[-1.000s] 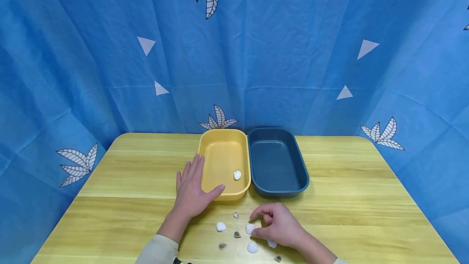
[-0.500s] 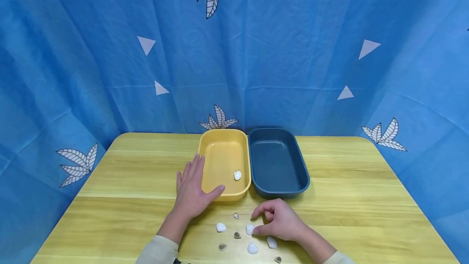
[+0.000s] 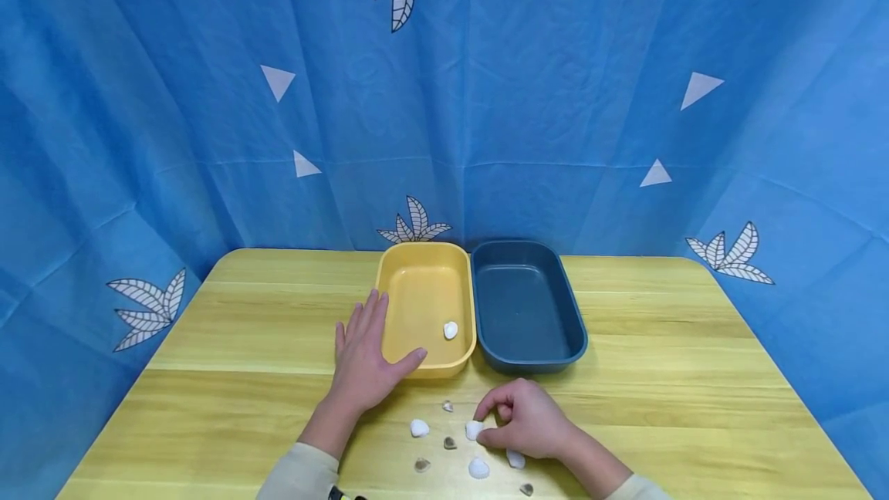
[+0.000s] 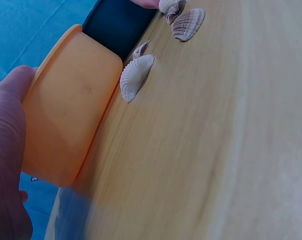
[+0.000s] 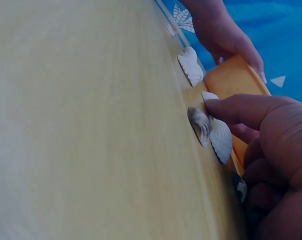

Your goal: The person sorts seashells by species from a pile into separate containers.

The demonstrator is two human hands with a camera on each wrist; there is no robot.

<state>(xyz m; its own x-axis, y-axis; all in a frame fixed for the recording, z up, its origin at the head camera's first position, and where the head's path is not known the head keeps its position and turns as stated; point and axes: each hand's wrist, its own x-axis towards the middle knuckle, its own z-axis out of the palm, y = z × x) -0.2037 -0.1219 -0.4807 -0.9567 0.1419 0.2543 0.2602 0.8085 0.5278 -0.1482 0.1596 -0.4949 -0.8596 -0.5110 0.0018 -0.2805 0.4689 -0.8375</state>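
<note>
My right hand (image 3: 531, 423) curls at the front of the table, thumb and forefinger at opposite edges of a white seashell (image 3: 473, 430), pinching it low over the wood. In the right wrist view the thumb covers part of the shells behind it. My left hand (image 3: 364, 369) rests spread along the left side and near corner of the yellow tray (image 3: 463, 357), its fingers straight. One white seashell (image 3: 451, 330) lies inside that tray. Other white seashells (image 3: 420, 428) (image 3: 478, 468) and small brown seashells (image 3: 450, 444) (image 3: 422, 465) lie scattered around the right hand.
A dark blue tray (image 3: 531, 365) stands against the yellow one on its right. Another white shell (image 3: 515, 459) lies under the right wrist, and a small brown shell (image 3: 526, 489) sits near the front. A blue curtain (image 3: 528, 99) hangs behind the table.
The right hand first draws slightly back from the white shell, then returns with thumb and forefinger closing at its edges. The left hand stays at the yellow tray.
</note>
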